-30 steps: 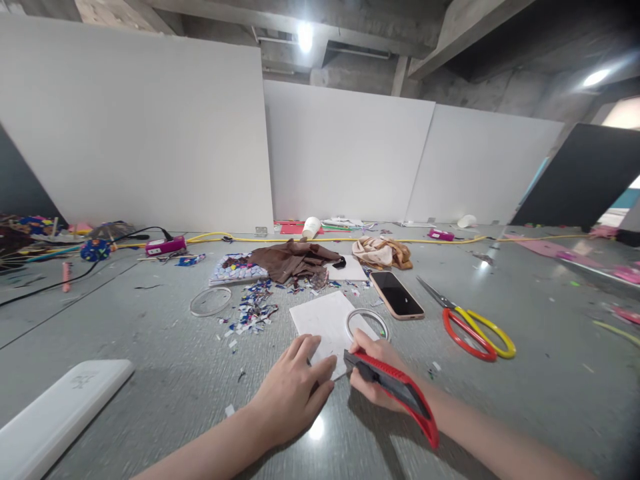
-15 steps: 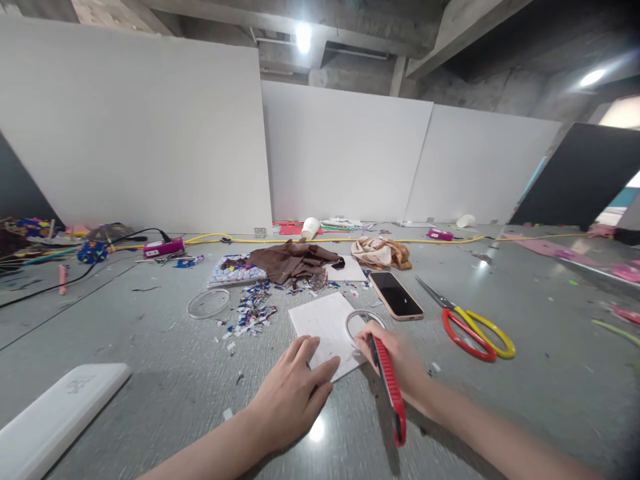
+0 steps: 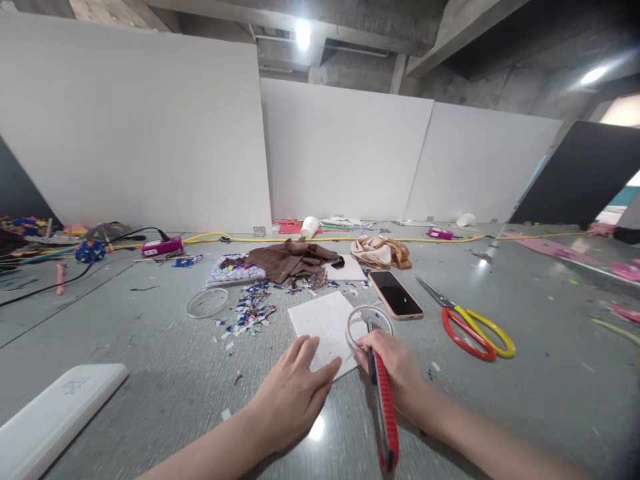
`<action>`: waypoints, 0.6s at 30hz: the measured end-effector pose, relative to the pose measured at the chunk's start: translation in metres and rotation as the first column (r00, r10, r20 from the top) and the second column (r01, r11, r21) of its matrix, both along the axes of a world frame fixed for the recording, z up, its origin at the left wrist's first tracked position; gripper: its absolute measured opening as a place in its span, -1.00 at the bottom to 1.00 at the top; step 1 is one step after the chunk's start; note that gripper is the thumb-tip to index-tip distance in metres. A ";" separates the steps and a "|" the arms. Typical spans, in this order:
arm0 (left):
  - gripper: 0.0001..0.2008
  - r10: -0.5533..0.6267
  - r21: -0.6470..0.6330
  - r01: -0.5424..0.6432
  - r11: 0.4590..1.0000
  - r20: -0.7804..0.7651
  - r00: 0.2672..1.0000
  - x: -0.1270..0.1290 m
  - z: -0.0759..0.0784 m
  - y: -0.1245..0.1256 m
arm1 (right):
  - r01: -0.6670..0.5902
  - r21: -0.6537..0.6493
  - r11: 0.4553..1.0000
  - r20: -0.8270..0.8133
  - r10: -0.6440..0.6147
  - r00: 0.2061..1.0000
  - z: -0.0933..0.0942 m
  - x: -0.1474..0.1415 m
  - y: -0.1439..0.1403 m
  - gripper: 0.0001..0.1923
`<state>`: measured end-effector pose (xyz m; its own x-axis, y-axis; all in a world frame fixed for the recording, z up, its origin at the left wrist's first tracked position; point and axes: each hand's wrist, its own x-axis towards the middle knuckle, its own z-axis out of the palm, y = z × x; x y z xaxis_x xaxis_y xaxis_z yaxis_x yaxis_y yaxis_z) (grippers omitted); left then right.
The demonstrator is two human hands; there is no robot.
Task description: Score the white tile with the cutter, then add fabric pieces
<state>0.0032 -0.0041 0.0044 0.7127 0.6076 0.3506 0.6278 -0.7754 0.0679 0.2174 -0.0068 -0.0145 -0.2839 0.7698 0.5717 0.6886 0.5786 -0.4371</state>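
Note:
My left hand [image 3: 293,390] lies with spread fingertips on the near left part of a square white sheet [image 3: 320,313], thin and stiff-looking. My right hand [image 3: 403,373] is closed around a red utility knife [image 3: 386,413], whose handle end points down toward me. The knife's tip is by a thin white ring [image 3: 371,307], which the thumb and fingers of that same hand appear to pinch. The ring tilts over the right edge of the sheet; its near side is partly hidden by my fingers.
Right of the sheet lie a phone [image 3: 397,293] and large scissors [image 3: 467,327] with red and yellow handles. Behind are brown cloth [image 3: 295,261], a cream-brown cloth [image 3: 380,252] and paper scraps [image 3: 250,310]. Another ring [image 3: 188,308] and a white power bank-like slab [image 3: 65,413] lie left.
The ring has shifted slightly right and stands more tilted up. The knife's handle end has swung left and nearer to me. My left hand has barely moved.

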 end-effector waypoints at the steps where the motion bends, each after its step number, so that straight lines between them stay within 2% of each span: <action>1: -0.66 0.000 0.003 0.000 1.000 0.006 1.000 0.000 0.000 0.000 | 0.008 0.012 1.000 0.008 -0.008 1.000 0.000 -0.001 -0.001 -0.91; 6: -0.66 -0.007 -0.023 0.007 1.000 0.004 1.000 0.001 0.004 -0.001 | 0.062 0.053 0.997 0.050 -0.064 0.997 0.003 -0.002 -0.006 -0.90; 14: -0.66 -0.013 -0.039 0.013 0.999 0.014 1.000 0.001 0.003 -0.001 | 0.055 0.146 0.988 0.105 -0.070 0.992 0.005 -0.008 -0.009 -0.84; 18: -0.65 -0.008 -0.057 0.007 0.998 -0.007 1.000 0.000 0.004 -0.001 | 0.074 0.228 0.971 0.116 -0.103 0.988 0.012 0.004 -0.006 -0.83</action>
<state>0.0028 -0.0053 0.0079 0.7197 0.6213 0.3100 0.6228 -0.7750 0.1074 0.2212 -0.0125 -0.0023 -0.3010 0.6527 0.6953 0.7828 0.5855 -0.2107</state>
